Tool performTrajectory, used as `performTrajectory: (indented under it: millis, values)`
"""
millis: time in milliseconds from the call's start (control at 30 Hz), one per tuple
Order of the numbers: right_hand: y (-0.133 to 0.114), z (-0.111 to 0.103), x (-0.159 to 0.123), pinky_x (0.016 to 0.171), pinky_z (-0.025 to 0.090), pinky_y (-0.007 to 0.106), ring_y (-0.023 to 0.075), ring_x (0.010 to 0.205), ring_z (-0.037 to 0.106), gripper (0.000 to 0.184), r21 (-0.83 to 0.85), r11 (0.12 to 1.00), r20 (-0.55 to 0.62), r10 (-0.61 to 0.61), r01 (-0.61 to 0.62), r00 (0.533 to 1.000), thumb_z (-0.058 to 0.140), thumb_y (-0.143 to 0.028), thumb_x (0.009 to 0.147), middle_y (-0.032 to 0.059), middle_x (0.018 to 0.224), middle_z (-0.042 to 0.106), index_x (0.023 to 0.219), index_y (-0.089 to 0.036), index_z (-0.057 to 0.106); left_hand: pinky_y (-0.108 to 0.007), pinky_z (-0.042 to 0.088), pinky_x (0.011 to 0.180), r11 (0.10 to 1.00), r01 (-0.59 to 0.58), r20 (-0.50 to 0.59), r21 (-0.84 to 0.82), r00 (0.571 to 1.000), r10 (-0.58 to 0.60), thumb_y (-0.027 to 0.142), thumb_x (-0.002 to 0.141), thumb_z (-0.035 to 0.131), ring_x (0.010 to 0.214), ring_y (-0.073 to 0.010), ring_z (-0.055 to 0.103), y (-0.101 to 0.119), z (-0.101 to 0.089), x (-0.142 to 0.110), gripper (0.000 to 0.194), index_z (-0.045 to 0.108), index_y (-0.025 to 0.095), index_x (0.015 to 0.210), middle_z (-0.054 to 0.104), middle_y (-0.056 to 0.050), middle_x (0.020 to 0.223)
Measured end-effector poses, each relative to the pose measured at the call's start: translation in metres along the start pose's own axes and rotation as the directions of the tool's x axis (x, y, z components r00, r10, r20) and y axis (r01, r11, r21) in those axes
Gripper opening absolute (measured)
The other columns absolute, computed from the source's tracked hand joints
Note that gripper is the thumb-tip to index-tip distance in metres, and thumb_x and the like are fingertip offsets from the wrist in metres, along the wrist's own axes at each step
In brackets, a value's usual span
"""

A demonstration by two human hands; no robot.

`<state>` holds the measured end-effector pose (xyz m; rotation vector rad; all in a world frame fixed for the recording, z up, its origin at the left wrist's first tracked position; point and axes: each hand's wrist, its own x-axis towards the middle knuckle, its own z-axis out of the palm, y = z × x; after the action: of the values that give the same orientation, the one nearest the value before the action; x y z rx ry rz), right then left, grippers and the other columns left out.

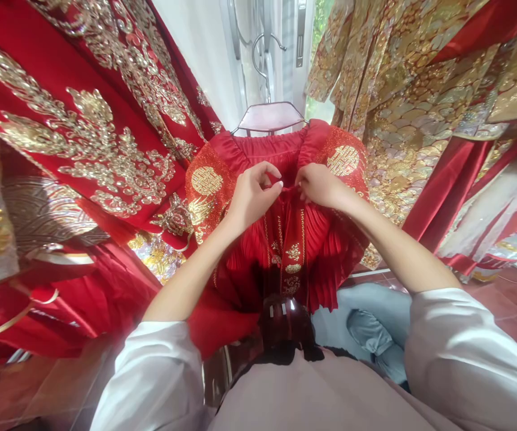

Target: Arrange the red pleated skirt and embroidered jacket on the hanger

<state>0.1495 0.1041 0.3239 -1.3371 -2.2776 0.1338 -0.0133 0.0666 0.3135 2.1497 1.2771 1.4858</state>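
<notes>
A red pleated skirt (294, 239) with gold embroidery hangs from a pink hanger (271, 117) straight ahead of me. Both my hands are at the middle of its waistband. My left hand (253, 194) is closed, thumb and fingers pinching the red fabric. My right hand (319, 184) is also closed, pinching the same fabric just to the right. Round gold emblems (343, 160) sit on the panels either side of my hands.
Red garments with heavy gold embroidery (91, 137) hang at the left, and gold-covered garments (420, 90) hang at the right. A window (285, 42) lies behind the hanger. Red floor tiles (510, 305) and a light blue cloth (370, 323) show lower right.
</notes>
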Motion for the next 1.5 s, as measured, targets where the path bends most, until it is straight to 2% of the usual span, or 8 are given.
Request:
performTrajectory:
  millis: [200,333,500,700,833,1033,1267,1500]
  values:
    - [-0.003,0.018,0.008,0.077,0.044,0.029,0.0191,0.082,0.061,0.028,0.090,0.995,-0.269,0.070,-0.048,0.960,0.037,-0.015,0.084,0.0073,0.090,0.068,0.091,-0.015,0.065,-0.023,0.027,0.049,0.999,0.050,0.017,0.006,0.999,-0.050,0.012,0.070,0.061,0.046,-0.0089,0.036,0.003,-0.003,0.005,0.009,0.057,0.018,0.074,0.042,0.005,0.050]
    - [0.026,-0.010,0.005,0.075,0.042,0.028,0.0170,0.077,0.059,0.031,0.044,0.999,-0.324,0.040,-0.027,0.945,0.040,-0.011,0.080,0.0059,0.088,0.066,0.102,-0.017,0.061,-0.023,0.023,0.045,0.974,0.213,0.078,-0.076,0.975,-0.207,0.009,0.065,0.065,0.042,-0.0081,0.030,-0.009,-0.035,0.023,0.019,0.050,0.019,0.063,0.037,0.006,0.046]
    - [0.058,-0.049,0.004,0.075,0.041,0.030,0.0158,0.067,0.055,0.033,-0.066,0.997,-0.435,0.014,-0.048,0.900,0.043,-0.007,0.077,0.0034,0.073,0.061,0.101,-0.017,0.063,-0.021,0.022,0.045,0.973,0.217,-0.133,-0.082,0.965,-0.226,0.011,0.063,0.070,0.043,-0.0059,0.026,-0.021,-0.074,0.034,0.032,0.040,0.020,0.059,0.034,0.007,0.044]
    - [0.046,-0.051,0.015,0.067,0.041,0.027,0.0113,0.060,0.053,0.011,0.173,0.964,0.058,-0.215,0.202,0.975,0.061,-0.016,0.072,-0.0013,0.061,0.060,0.077,-0.016,0.071,-0.029,0.038,0.056,0.936,0.100,0.089,0.339,0.986,-0.137,0.007,0.066,0.059,0.046,-0.0089,0.035,-0.006,-0.086,0.019,0.012,0.061,0.018,0.062,0.046,0.003,0.050]
    - [0.031,-0.041,0.019,0.054,0.037,0.023,0.0068,0.051,0.046,0.015,0.503,0.848,0.202,-0.304,0.168,0.931,0.070,-0.028,0.069,-0.0031,0.055,0.057,0.073,-0.013,0.071,-0.039,0.045,0.082,0.813,0.091,-0.136,0.576,0.991,-0.015,0.009,0.067,0.062,0.069,-0.0164,0.053,-0.009,-0.082,0.021,0.006,0.062,0.015,0.067,0.052,-0.001,0.065]
    - [0.021,-0.012,0.038,0.042,0.028,0.018,0.0039,0.043,0.034,0.030,0.788,0.592,-0.066,-0.189,0.168,0.980,0.058,-0.041,0.085,-0.0063,0.049,0.039,0.088,-0.013,0.068,-0.032,0.047,0.079,0.941,0.017,-0.372,0.338,0.921,0.117,0.019,0.072,0.067,0.080,-0.0186,0.057,-0.029,-0.060,0.043,0.012,0.059,0.018,0.063,0.057,-0.003,0.070]
    - [0.013,0.031,0.050,0.056,0.043,0.023,0.0119,0.060,0.054,0.034,0.500,0.760,-0.484,-0.153,0.416,0.861,0.053,-0.045,0.087,-0.0001,0.064,0.057,0.099,-0.017,0.070,-0.022,0.042,0.056,0.989,-0.104,-0.011,-0.101,0.995,0.104,0.025,0.077,0.063,0.060,-0.0100,0.052,-0.032,-0.019,0.055,0.020,0.064,0.012,0.063,0.061,-0.002,0.063]
    - [0.022,0.034,0.049,0.068,0.044,0.025,0.0148,0.073,0.060,0.037,0.121,0.852,-0.462,-0.406,0.510,0.788,0.042,-0.033,0.092,0.0054,0.079,0.066,0.111,-0.014,0.067,-0.023,0.035,0.053,0.991,-0.121,0.051,-0.052,0.991,0.124,0.012,0.074,0.059,0.055,-0.0083,0.044,-0.034,-0.010,0.059,0.014,0.059,0.012,0.060,0.054,0.001,0.057]
